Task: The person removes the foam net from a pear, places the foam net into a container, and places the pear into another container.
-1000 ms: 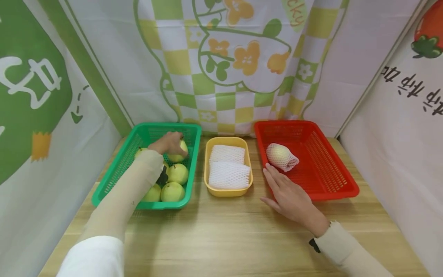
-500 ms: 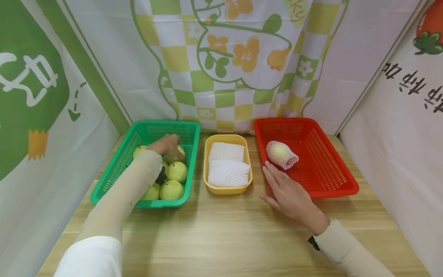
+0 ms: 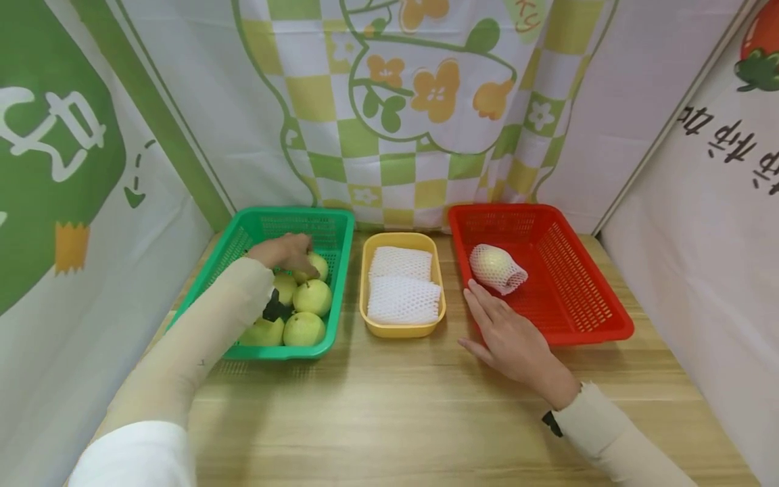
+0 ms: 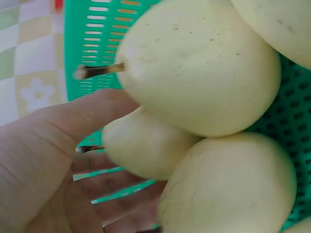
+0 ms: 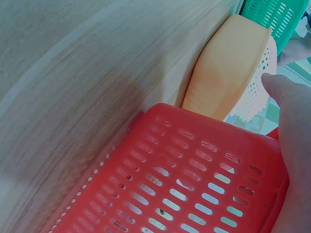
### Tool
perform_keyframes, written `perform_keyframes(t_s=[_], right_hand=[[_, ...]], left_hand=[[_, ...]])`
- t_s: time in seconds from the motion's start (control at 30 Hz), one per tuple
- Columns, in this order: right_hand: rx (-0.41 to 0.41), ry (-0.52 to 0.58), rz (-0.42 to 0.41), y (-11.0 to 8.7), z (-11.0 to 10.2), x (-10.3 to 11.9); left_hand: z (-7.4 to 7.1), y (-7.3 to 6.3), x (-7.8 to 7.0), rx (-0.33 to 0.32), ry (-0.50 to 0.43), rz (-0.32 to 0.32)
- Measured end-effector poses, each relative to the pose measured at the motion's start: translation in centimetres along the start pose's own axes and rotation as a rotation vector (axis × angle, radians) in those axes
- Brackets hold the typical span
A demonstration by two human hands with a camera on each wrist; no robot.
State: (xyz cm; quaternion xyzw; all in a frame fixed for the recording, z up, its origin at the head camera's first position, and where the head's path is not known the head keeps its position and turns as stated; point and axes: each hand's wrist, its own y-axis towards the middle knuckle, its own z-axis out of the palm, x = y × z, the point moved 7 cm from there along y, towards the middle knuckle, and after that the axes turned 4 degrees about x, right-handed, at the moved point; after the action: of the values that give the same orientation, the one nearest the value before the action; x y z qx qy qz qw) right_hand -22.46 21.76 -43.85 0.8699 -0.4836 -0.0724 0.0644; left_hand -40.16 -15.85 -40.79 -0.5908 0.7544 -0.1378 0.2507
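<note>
My left hand reaches into the green basket of pale green pears. Its fingertips lie against the pear near the back. In the left wrist view, thumb and spread fingers stand loosely either side of a small pear, with a larger pear in front; the fingertips are hidden. My right hand rests with straight fingers against the near left rim of the red basket. Inside that basket lies a pear in a white foam net.
Between the baskets stands a yellow tub with white foam nets in it. All stand on a wooden table. A checked curtain hangs behind, and printed fabric walls close both sides.
My left hand has drawn slightly left off the back pear, which now shows more and sits lower among the others. The right hand stays against the red basket.
</note>
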Motion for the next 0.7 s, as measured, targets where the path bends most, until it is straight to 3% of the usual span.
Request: perform_keyframes(t_s=[0.2,0.43,0.57,0.7], right_hand=[[-0.007,-0.004,-0.004,0.0,0.0,0.0],[0.008,0.0,0.004,0.0,0.1,0.0],[0.011,0.004,0.008,0.0,0.1,0.0],[0.014,0.008,0.009,0.0,0.1,0.1]], left_hand=[[-1.1,-2.5,-0.2,-0.008,0.036,0.052],[-2.0,-7.2,-2.0,-0.115,0.116,0.193],[-1.2,-10.2,-3.8,-0.177,0.151,0.264],[0.7,-12.5,-5.4,-0.206,0.166,0.317]])
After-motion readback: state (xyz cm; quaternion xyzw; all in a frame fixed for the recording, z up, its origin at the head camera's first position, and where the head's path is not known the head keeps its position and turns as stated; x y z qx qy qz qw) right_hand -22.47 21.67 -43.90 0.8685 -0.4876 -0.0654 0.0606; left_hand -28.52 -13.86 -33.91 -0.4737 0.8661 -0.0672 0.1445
